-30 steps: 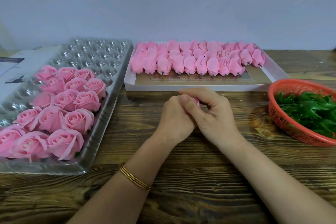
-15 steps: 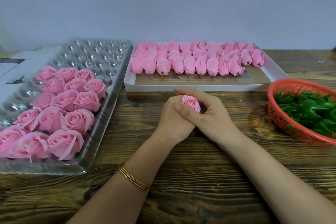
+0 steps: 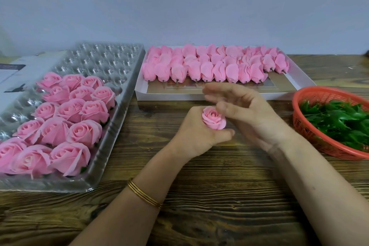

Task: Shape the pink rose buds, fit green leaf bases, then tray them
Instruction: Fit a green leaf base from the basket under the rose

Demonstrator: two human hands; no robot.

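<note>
My left hand [image 3: 196, 138] is shut on a pink rose bud [image 3: 213, 118], holding it upright over the table's middle with the petals spiralled open. Just right of the bud, my right hand [image 3: 247, 112] is lifted off it with fingers spread and blurred. Several closed pink buds [image 3: 207, 66] lie in rows in a white box [image 3: 297, 80] behind the hands. Several shaped roses [image 3: 65, 114] fill the near part of a clear plastic cell tray [image 3: 103, 60] on the left. Green leaf bases [image 3: 339, 122] are heaped in a red basket [image 3: 299, 124] at the right.
The wooden table [image 3: 219, 196] runs to a plain wall behind. A white sheet with dark print [image 3: 14, 72] lies under the cell tray's far left corner. A gold bangle [image 3: 143, 194] sits on my left wrist.
My right hand, cupped over the bud a second ago, has lifted off and spread its fingers. The bud now shows fully in my left hand.
</note>
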